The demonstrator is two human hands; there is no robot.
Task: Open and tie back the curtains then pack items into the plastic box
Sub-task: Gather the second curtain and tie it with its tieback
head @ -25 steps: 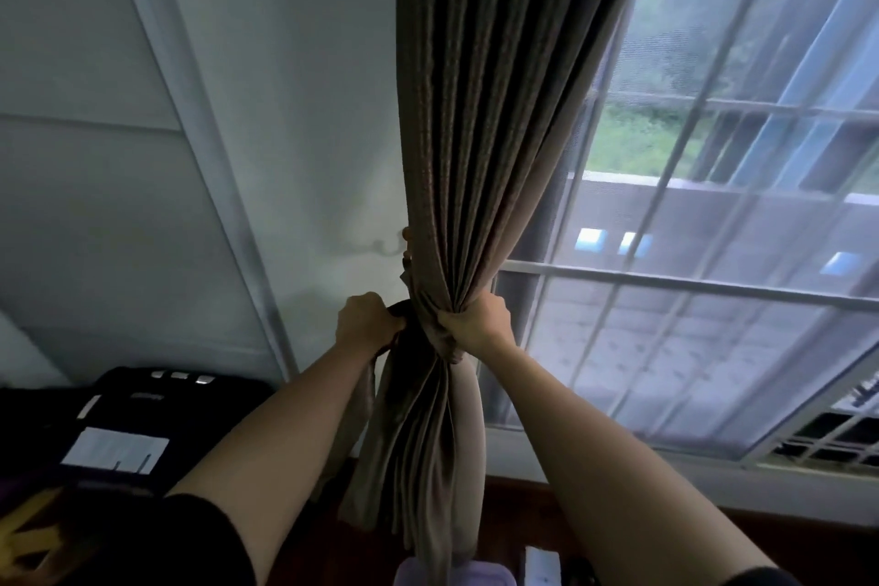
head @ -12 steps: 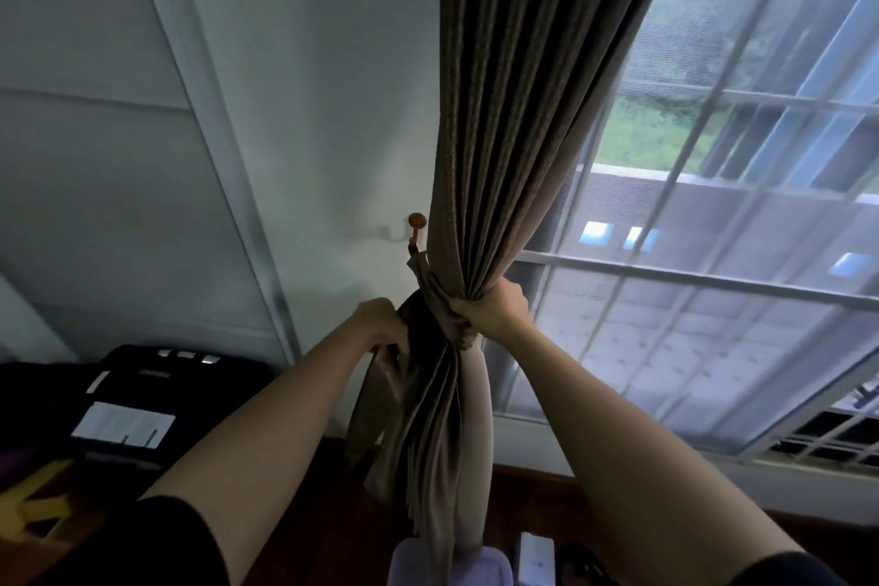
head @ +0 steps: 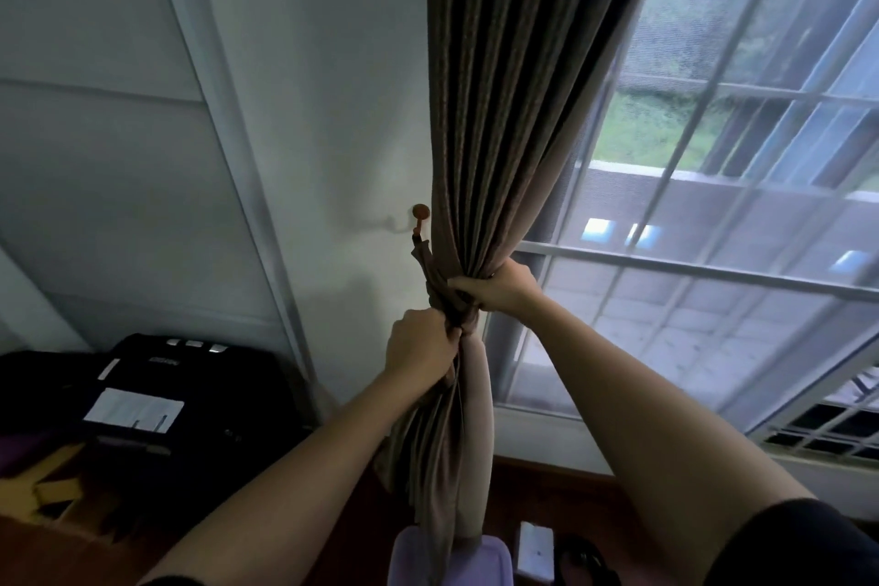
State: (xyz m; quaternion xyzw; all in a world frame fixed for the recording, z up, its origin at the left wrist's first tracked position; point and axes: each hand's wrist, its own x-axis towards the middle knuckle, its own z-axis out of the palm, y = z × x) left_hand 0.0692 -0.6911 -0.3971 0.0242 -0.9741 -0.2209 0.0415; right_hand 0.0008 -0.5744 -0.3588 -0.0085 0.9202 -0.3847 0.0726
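My right hand has a closed grip around the gathered waist of the brown pleated fabric curtain, knuckles up, forearm reaching up from lower right. My left hand sits just below it, fist closed on the dark fabric tie-back band and the bunched cloth, arm rising from lower left. The band runs up to a round brown wall hook beside the curtain's left edge. Below, the curtain's tail hangs over a pale purple plastic box.

Dim room – daylight from window – wide-angle warp.
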